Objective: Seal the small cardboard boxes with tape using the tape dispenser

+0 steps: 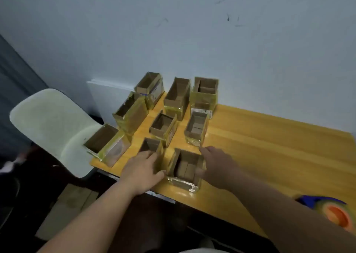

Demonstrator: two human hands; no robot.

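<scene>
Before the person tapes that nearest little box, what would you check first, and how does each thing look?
1. Nearest open-topped brown cardboard box stands upright on the yellow wooden table: ok.
2. Left hand steadies it: cannot tell; it rests between this box and the smaller brown box beside it.
3. Right hand on the box's right side: ok.
4. Top flaps closed for taping: not ok, box gapes open.
5. Blue and orange tape dispenser in hand: not ok, it lies on the table's near right.
</scene>
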